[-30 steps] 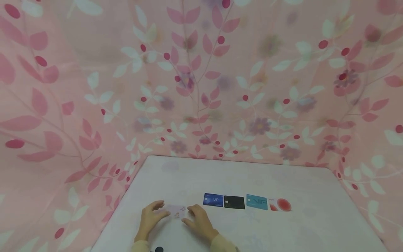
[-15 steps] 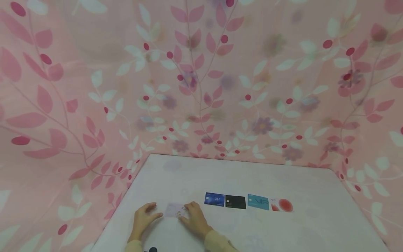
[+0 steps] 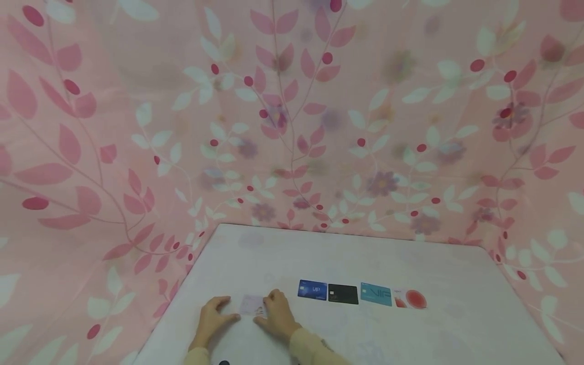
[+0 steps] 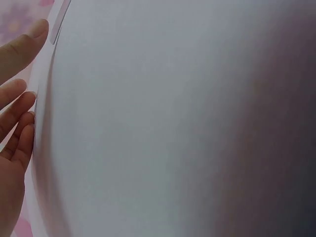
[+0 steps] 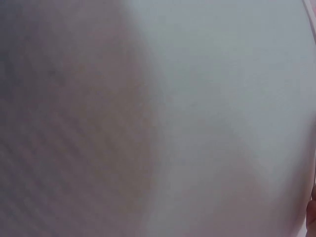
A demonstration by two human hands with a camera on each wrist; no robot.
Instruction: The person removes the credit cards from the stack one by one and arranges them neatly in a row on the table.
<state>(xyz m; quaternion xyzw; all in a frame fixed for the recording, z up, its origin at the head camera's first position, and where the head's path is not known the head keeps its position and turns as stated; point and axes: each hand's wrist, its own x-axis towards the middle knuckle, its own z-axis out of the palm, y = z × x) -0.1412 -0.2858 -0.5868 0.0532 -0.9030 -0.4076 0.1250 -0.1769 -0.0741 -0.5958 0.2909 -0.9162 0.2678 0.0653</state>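
A pale pink card (image 3: 251, 305) lies flat on the white table (image 3: 319, 253) near its front left, between my two hands. My left hand (image 3: 218, 313) rests on the table with its fingertips at the card's left edge. The fingers of my right hand (image 3: 274, 307) lie over the card's right edge. In the left wrist view, straight left fingers (image 4: 17, 98) lie against the white table (image 4: 148, 123). The right wrist view is a blur of white surface and shows only a sliver of finger (image 5: 312, 213).
To the right of the hands lies a row of cards: blue (image 3: 312, 290), black (image 3: 343, 294), teal (image 3: 376, 294), and white with red shapes (image 3: 409, 298). Pink floral cloth (image 3: 292, 126) walls the table at the back and on both sides.
Both hands have drawn closer together at the pale card. My right hand has slid left and now covers more of the card's right end.
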